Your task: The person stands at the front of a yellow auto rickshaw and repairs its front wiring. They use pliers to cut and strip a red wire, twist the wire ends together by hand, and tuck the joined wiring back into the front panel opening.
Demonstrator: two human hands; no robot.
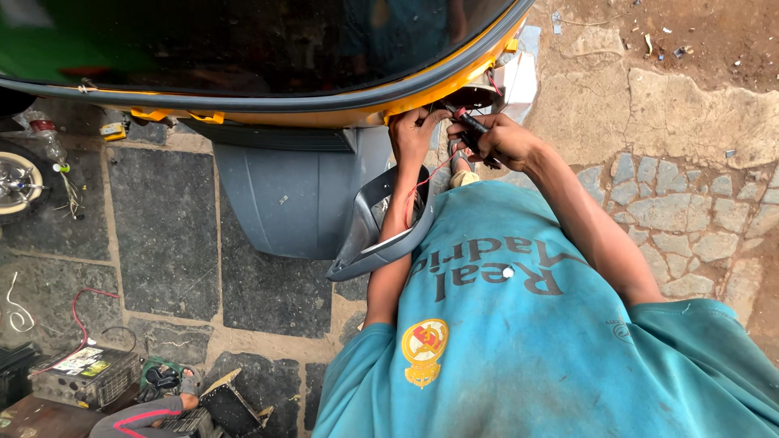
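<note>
**Both hands up at the vehicle's yellow edge, wires and tool in grip**

A three-wheeler body [243,49] fills the top of the view, its dark windscreen bordered by a black seal and a yellow rim that curves down to the right. Under it sits the grey front mudguard [284,195], standing on a floor of dark stone slabs [162,219] that give way to paler broken paving and bare earth on the right. The person's teal shirt [527,349] takes up the lower right.

A grey curved trim panel [377,235] hangs over the left forearm, between the shirt and the mudguard.

The left hand [414,130] is raised to the underside of the yellow rim, fingers closed there; a thin red wire [422,182] trails down from it along the forearm. What exactly the fingers pinch is hidden. The right hand [495,139] is just beside it, closed around a dark-handled tool [466,123] whose tip points up toward the rim near a white lamp housing [511,81].

At the lower left lie a boxy battery [85,375] with a red cable, and another person's foot in a sandal [188,388]. A chrome wheel [18,182] shows at the left edge.
</note>
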